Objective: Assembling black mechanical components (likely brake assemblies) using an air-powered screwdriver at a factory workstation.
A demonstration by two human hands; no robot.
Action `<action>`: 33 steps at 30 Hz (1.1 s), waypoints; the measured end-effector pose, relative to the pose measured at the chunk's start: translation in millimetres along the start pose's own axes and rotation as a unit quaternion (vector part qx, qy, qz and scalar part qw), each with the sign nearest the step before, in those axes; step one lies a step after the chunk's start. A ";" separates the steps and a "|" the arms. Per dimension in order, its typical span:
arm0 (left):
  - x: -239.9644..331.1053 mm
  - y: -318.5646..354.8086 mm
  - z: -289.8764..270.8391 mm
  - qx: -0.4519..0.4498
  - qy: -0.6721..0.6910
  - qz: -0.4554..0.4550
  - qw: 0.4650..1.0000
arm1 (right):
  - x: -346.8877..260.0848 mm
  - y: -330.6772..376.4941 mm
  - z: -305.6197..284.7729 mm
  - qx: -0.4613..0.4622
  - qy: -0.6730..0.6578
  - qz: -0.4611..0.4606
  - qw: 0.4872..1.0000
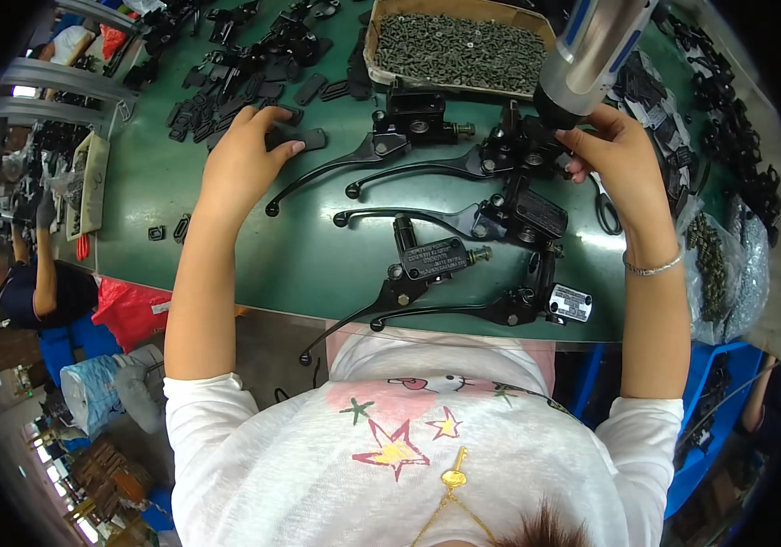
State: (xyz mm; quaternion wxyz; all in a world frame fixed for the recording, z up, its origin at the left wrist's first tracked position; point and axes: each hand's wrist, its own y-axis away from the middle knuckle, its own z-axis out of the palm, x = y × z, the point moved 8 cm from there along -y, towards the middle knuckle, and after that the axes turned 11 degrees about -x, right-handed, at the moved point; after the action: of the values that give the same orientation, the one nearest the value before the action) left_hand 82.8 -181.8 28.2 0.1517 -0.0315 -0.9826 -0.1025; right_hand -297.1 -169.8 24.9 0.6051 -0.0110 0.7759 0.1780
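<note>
My left hand (246, 162) is at the pile of small flat black covers (311, 88), thumb and forefinger apart. Its thumb tip touches one black cover (315, 139). My right hand (623, 159) grips the reservoir end of a black brake lever assembly (445, 168), its thumb and fingers bent around that end. Directly above it hangs the silver power screwdriver (582, 68), whose dark tip hides part of the reservoir. Several more brake lever assemblies (434, 260) lie between my forearms, one with a silver-topped reservoir (570, 303).
A cardboard tray of screws (459, 50) stands at the back. Scissors (605, 208) and plastic bags (728, 264) lie right, along with heaps of black parts (659, 114). Another person (39, 283) works at far left beside a white bin (91, 185).
</note>
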 end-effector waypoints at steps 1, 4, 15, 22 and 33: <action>1.6 1.1 -0.2 -0.002 0.002 0.002 1.000 | 0.0 2.8 -1.5 0.007 0.013 0.003 1.000; 13.8 0.8 0.6 -0.007 0.053 0.025 0.998 | 2.6 7.6 -0.6 0.025 -0.030 0.007 0.999; -6.9 -7.9 13.7 -0.004 0.079 0.032 0.996 | -2.3 12.7 11.0 0.025 -0.007 -0.033 0.999; -10.7 2.4 5.8 0.024 0.257 0.036 0.965 | 3.7 6.0 -88.5 0.227 0.459 -0.233 0.827; 70.3 33.1 25.1 -0.166 0.649 0.086 0.738 | 33.0 -22.3 -92.6 0.121 0.724 -0.099 0.671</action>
State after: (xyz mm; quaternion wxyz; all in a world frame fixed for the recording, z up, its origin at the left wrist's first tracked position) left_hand 11.7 -141.9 32.6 0.7530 -0.0662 -0.6066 -0.2462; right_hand -387.4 -210.9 6.9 -0.1370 -0.1401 0.9797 -0.0425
